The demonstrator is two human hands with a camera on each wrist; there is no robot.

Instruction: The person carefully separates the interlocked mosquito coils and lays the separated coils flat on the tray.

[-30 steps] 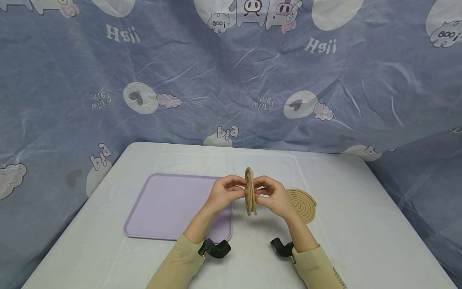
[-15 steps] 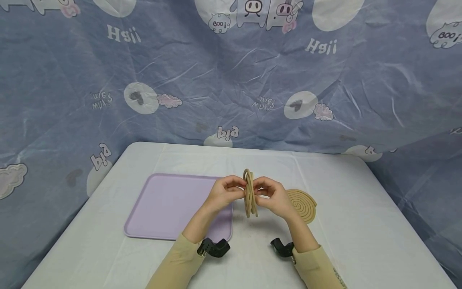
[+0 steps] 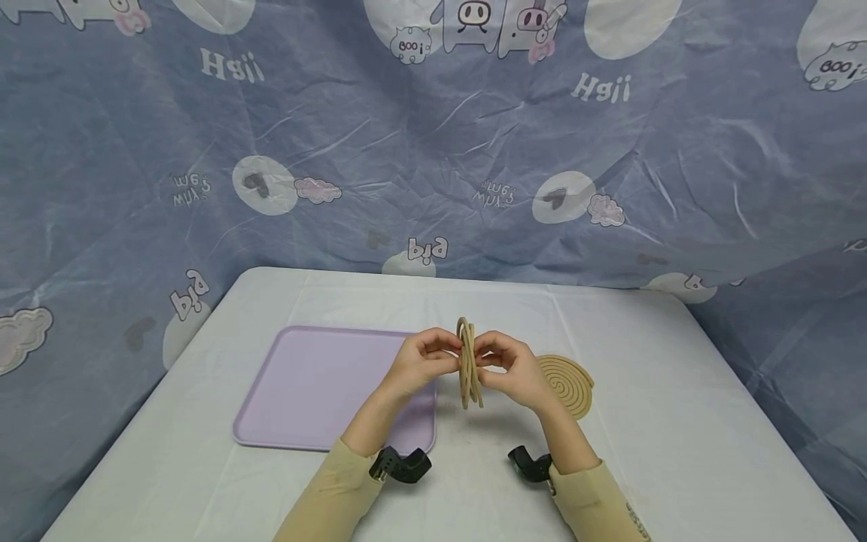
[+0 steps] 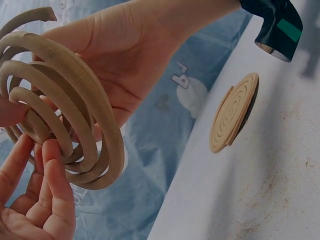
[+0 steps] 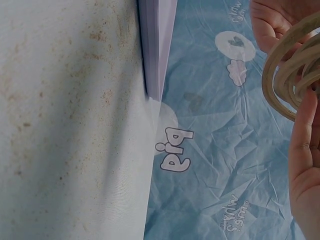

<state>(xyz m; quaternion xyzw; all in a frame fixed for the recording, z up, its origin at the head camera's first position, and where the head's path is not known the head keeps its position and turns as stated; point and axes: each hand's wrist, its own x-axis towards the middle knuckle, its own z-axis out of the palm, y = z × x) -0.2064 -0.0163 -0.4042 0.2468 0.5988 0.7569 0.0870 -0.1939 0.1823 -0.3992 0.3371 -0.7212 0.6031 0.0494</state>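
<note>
Between the two hands, a tan mosquito coil (image 3: pixel 468 376) is held up on edge above the table. The left hand (image 3: pixel 418 367) pinches its left face with thumb and fingers. From the other side the right hand (image 3: pixel 516 370) pinches near the middle. Close up in the left wrist view, the coil's rings (image 4: pixel 113 135) are spread apart, with gaps between the turns; they look like interlocked spirals. Fingertips of both hands meet near its centre, partly hidden by the rings. A second coil (image 3: pixel 567 385) lies flat on the table, just beyond the right wrist.
A shallow lilac tray (image 3: pixel 318 384) lies left of the hands, partly under the left forearm. The table has a white cover (image 3: pixel 677 421). Brown crumbs (image 5: pixel 95 55) are scattered over it. A blue printed cloth (image 3: pixel 420 150) hangs behind.
The held coil's turns have opened apart, from nearly flat to loosely spread. Both hands have barely moved. The second coil and the tray stay where they were.
</note>
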